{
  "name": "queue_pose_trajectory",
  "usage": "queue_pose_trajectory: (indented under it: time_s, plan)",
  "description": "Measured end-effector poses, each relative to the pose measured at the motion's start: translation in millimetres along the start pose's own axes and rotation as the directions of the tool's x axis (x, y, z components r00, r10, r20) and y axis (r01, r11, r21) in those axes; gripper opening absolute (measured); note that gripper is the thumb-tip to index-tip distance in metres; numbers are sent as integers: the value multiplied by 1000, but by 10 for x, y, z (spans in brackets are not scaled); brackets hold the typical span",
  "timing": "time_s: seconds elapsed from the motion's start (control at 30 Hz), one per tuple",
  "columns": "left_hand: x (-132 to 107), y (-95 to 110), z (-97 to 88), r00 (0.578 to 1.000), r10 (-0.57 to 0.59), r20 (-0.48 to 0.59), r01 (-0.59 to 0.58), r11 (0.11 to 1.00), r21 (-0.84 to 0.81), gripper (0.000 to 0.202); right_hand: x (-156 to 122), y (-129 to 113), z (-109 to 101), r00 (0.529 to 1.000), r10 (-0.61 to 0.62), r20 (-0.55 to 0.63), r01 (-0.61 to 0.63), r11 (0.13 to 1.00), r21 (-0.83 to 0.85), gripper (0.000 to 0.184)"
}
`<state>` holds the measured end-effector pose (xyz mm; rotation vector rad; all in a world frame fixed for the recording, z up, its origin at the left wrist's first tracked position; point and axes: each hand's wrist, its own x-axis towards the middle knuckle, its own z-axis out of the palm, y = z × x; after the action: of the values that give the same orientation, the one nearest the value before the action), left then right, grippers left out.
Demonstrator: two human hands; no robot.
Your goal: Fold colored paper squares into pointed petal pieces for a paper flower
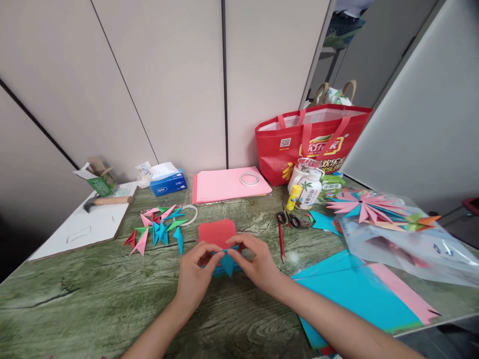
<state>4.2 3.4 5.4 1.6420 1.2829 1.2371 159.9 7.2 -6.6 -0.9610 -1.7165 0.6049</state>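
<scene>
Between my hands is a small blue piece of folded paper (228, 265), pointed at its lower end. My left hand (195, 269) pinches its left side between thumb and fingers. From the right, my right hand (258, 259) pinches the other side the same way. Just behind lies a stack of red paper squares (216, 231), partly covered by my fingers. Some blue paper shows under the hands, its extent hidden. Off to the left is a pile of folded paper pieces (160, 232) in pink, blue, green and red.
Scissors (287, 218), a red pencil (281, 244) and a glue stick (294, 197) sit right of centre. Blue sheets (355, 294) and a plastic bag (407, 244) lie at right. Behind stand a red bag (273, 154), pink sheets (220, 185), a tissue box (168, 183) and a hammer (108, 200).
</scene>
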Motion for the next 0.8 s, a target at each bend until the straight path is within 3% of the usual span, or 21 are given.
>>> queue_pose_trajectory:
  time_s: [0.17,0.33,0.43,0.6,0.8]
  plan:
    - [27,35,25,973,-229,4,223,942,-251,15,26,20,-8,995,60,74,-66,995,74,10]
    - [69,42,-10,957,-282,68,289,910,-296,17,34,17,-11,991,133,27,-135,986,97,13]
    - [82,9,-27,957,-269,106,289,911,-294,10,37,16,-16,992,123,40,-126,987,97,12]
    - [68,-31,-15,965,-247,82,260,936,-237,8,18,6,-19,995,52,88,-56,998,40,11]
    - [-5,34,33,994,-97,45,99,994,-45,13,-18,-47,-8,995,37,88,-34,999,-27,15]
